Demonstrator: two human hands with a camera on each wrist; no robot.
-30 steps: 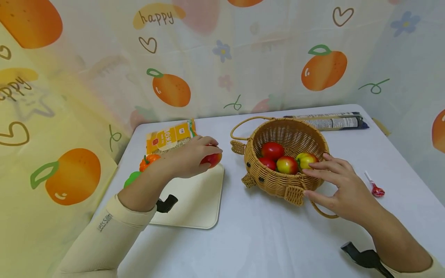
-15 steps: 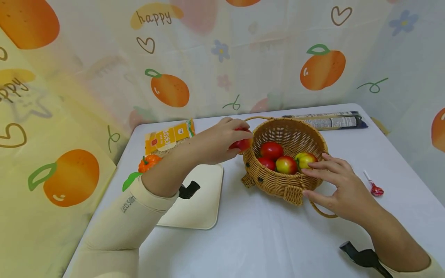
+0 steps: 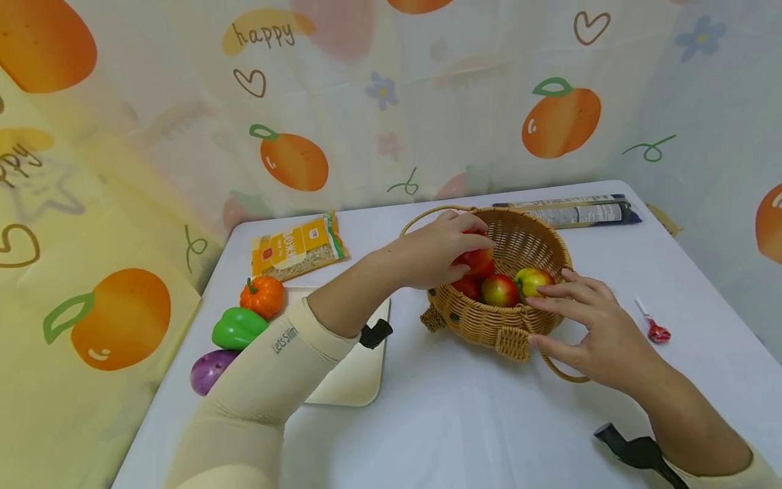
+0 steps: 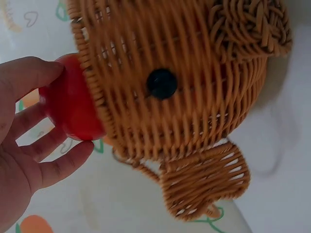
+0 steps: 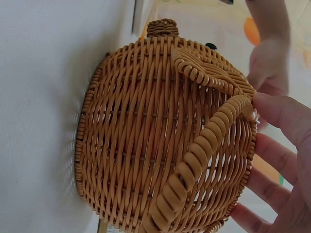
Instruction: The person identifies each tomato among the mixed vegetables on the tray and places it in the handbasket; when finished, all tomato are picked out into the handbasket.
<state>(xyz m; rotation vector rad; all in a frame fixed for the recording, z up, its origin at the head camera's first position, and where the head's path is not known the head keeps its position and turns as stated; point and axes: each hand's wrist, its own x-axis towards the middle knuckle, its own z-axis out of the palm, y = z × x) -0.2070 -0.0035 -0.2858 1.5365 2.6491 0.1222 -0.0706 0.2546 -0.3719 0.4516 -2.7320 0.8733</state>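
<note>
My left hand (image 3: 430, 257) holds a red apple (image 4: 74, 104) between thumb and fingers, over the near left rim of a wicker basket (image 3: 479, 331). Left wrist view: the apple is partly behind that rim. Inside the basket lie a red-and-yellow apple (image 3: 499, 291), a yellowish fruit (image 3: 534, 280) and red fruits (image 3: 467, 288), partly covered by the left hand. My right hand (image 3: 595, 333) rests on the basket's right side, fingers spread along the rim. In the right wrist view its thumb touches the rim beside the wicker handle (image 5: 194, 155).
On the left stand an orange pumpkin (image 3: 263, 297), a green pepper (image 3: 238, 329) and a purple eggplant (image 3: 210, 371), beside a cream tray (image 3: 354, 380). A yellow grain bag (image 3: 296, 248) lies behind. A lollipop (image 3: 657, 332) and a long dark packet (image 3: 574, 212) are at right.
My left hand has carried the apple rightward from above the tray to the basket. My right hand stays at the basket rim. The eggplant has come into view behind the left arm.
</note>
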